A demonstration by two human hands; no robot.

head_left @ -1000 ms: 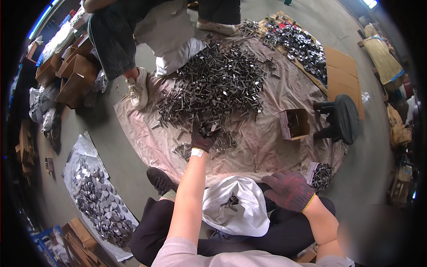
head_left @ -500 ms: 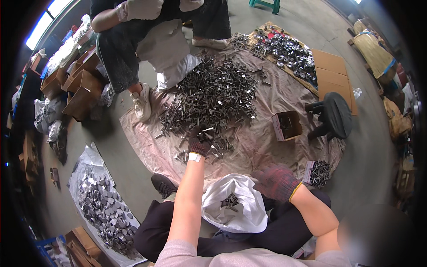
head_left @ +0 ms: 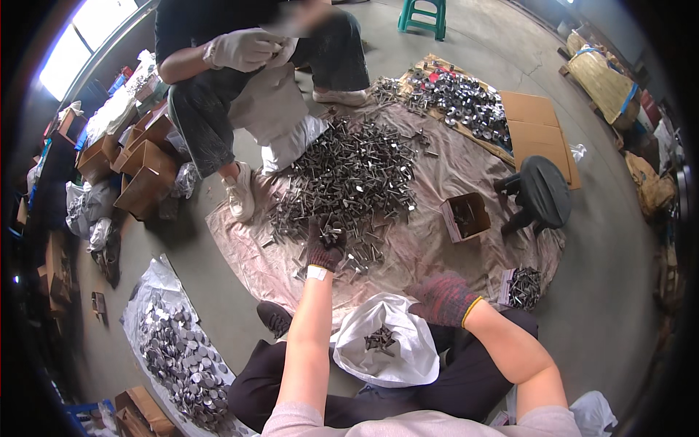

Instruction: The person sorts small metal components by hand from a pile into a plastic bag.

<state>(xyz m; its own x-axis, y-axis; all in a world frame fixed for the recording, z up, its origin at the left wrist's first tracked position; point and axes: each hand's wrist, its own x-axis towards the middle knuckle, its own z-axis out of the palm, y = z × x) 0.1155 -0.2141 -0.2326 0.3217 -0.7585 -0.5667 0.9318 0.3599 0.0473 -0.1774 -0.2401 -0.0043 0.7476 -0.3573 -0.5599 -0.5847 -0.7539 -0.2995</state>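
Firstly, left hand (head_left: 325, 251), in a dark knitted glove, at centre of frame: reaching into the near edge of the metal-piece heap, a few pieces against the palm side; whether the fingers are pressed shut on them cannot be told. Right hand (head_left: 445, 298), in a matching reddish-grey glove with yellow cuff, right of lower centre: back upward, fingers loosely extended at the right rim of the white bag; any pinch on the rim cannot be made out. White bag (head_left: 411, 364), lower centre: mouth open, between the person's legs, some metal pieces (head_left: 378, 339) inside. Metal-piece heap (head_left: 349, 171), upper centre: short, dark, rod-like, piled on a stained pinkish cloth (head_left: 415, 251). Small carton (head_left: 505, 288), right of the right hand: filled with similar pieces. Open box (head_left: 448, 222), right of centre, just beside a black stool (head_left: 546, 191). Flattened cardboard (head_left: 537, 135), upper right, beside a spread of shiny parts (head_left: 462, 102). Grey discs (head_left: 186, 364), lower left, on a plastic sheet (head_left: 164, 280). Co-worker's white-gloved hands (head_left: 251, 49), upper left of centre: held close together, contents unclear. Brown cartons (head_left: 145, 178), upper left. Green stool (head_left: 422, 18), top edge.
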